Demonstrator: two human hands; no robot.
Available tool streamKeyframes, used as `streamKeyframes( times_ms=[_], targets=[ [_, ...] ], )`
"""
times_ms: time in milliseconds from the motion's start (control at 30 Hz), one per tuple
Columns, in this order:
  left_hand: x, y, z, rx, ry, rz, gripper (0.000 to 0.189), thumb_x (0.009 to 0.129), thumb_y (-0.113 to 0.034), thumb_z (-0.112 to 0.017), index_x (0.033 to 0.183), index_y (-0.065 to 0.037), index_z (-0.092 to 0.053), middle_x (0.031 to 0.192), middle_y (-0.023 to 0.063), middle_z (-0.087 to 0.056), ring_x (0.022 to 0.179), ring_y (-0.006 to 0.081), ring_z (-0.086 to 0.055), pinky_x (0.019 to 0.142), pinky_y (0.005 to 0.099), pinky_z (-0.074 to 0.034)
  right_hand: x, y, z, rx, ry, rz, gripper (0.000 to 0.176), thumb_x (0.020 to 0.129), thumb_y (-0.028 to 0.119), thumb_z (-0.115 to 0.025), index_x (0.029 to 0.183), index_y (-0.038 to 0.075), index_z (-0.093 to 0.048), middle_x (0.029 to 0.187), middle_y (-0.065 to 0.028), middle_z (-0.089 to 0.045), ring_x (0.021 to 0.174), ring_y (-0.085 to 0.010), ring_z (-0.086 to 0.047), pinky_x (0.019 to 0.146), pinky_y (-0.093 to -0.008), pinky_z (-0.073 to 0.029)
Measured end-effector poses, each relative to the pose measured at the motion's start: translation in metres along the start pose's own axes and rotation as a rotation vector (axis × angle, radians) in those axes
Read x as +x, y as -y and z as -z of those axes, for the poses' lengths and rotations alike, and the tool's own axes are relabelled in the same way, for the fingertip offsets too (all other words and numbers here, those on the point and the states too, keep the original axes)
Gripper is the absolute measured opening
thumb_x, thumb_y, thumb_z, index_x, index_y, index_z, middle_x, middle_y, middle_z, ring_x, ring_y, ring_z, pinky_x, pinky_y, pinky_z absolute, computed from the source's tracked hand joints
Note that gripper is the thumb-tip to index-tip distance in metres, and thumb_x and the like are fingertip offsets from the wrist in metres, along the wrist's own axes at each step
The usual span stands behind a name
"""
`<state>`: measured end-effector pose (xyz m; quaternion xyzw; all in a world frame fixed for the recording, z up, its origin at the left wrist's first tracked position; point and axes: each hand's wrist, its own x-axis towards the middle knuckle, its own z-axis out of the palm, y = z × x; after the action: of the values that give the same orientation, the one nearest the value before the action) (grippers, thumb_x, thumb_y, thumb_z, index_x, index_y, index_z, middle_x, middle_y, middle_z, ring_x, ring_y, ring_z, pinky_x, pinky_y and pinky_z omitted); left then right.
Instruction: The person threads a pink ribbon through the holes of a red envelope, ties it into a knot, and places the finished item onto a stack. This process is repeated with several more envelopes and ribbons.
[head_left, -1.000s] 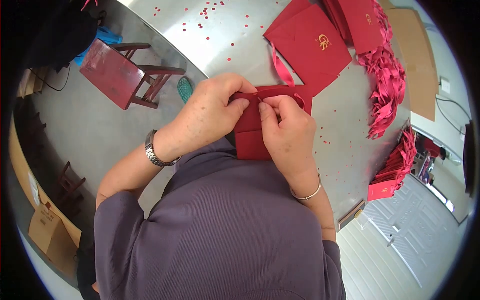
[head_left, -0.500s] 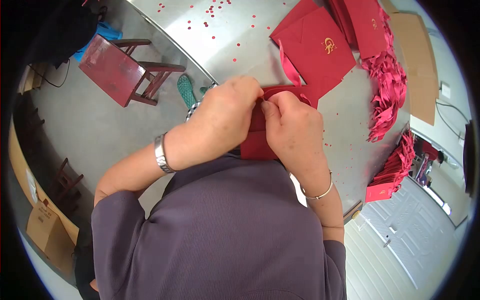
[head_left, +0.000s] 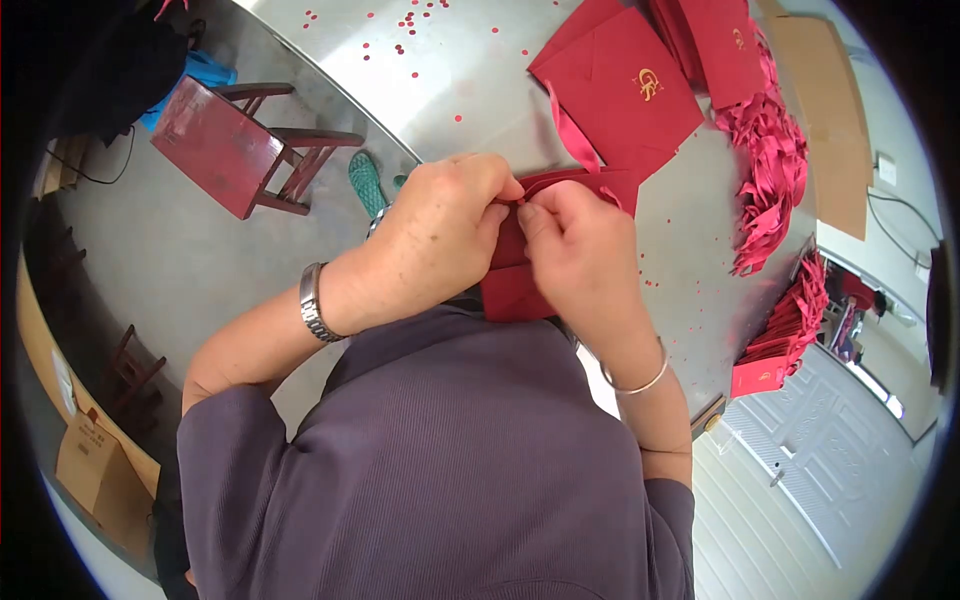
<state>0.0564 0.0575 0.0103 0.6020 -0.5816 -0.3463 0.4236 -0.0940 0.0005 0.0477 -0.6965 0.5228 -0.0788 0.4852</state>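
Note:
A red paper bag [head_left: 515, 290] is against my body at the table edge, its upper part partly covered by my hands. My left hand [head_left: 450, 230], with a metal watch on its wrist, is closed in a pinch at the bag's mouth. Facing it, my right hand [head_left: 580, 245] also pinches there, thumb against curled fingers. A sliver of red ribbon [head_left: 520, 200] shows between the fingertips; most of it is hidden. Just beyond lies another red bag [head_left: 630, 95] with a gold emblem, a pink-red ribbon [head_left: 570, 130] looped at its side.
More red bags with a heap of ribbon handles [head_left: 770, 180] lie on the metal table [head_left: 470, 60] at the right. A row of bags [head_left: 780, 340] stands nearer. Small red paper dots are scattered about. A wooden chair [head_left: 215, 145] stands on the floor at left.
Both hands keep pinching at the bag's mouth, with their fingertips shifted slightly. The whole view has moved a little.

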Motion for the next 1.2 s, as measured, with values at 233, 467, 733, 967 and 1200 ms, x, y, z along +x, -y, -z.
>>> streamKeyframes(
  times_ms=[233,467,733,967,1200],
  targets=[
    [-0.001,-0.002,0.001,-0.038,0.047,0.026,0.007,0.083,0.003,-0.061,0.09,0.001,-0.062,0.087,0.0166,-0.067,0.08,0.0286,-0.067,0.069,0.034,-0.052,-0.004,-0.003,0.005,0.117,-0.021,0.001,0.021,0.087,0.015,-0.063,0.077,-0.003,-0.063,0.066,-0.0205,-0.064,0.062,-0.0354,-0.064,0.056,-0.0398,-0.05],
    [0.007,-0.001,0.0,-0.123,0.082,0.035,0.011,0.084,-0.001,-0.061,0.094,0.002,-0.065,0.089,0.0203,-0.067,0.084,0.0355,-0.066,0.074,0.038,-0.053,-0.014,-0.009,-0.006,-0.648,-0.331,0.441,0.016,0.087,0.015,-0.057,0.076,0.005,-0.052,0.06,-0.0139,-0.059,0.054,-0.0315,-0.063,0.049,-0.0421,-0.049],
    [0.019,0.011,-0.004,-0.188,0.135,0.093,0.015,0.085,-0.008,-0.065,0.098,0.0,-0.066,0.092,0.0189,-0.069,0.085,0.0315,-0.069,0.074,0.0353,-0.054,-0.004,-0.008,0.019,-0.159,-0.129,0.238,0.022,0.088,0.021,-0.058,0.078,0.001,-0.058,0.067,-0.0165,-0.065,0.062,-0.0348,-0.065,0.057,-0.0468,-0.052],
    [0.048,0.017,0.019,-0.097,0.421,0.059,0.024,0.085,-0.009,-0.066,0.107,0.002,-0.067,0.094,0.0158,-0.072,0.086,0.0202,-0.07,0.076,0.0315,-0.055,0.002,-0.003,0.002,-0.566,-0.193,0.197,0.025,0.092,0.024,-0.052,0.083,0.002,-0.059,0.073,-0.0199,-0.066,0.07,-0.0393,-0.066,0.069,-0.0524,-0.052],
    [0.064,0.026,0.029,-0.112,0.44,-0.07,0.025,0.084,-0.012,-0.067,0.104,0.001,-0.068,0.089,0.0163,-0.071,0.08,0.0223,-0.07,0.072,0.0319,-0.055,0.006,0.011,-0.003,-0.55,-0.277,0.216,0.024,0.091,0.024,-0.053,0.082,0.003,-0.058,0.074,-0.0189,-0.066,0.069,-0.0389,-0.065,0.065,-0.0507,-0.052]
  ],
)
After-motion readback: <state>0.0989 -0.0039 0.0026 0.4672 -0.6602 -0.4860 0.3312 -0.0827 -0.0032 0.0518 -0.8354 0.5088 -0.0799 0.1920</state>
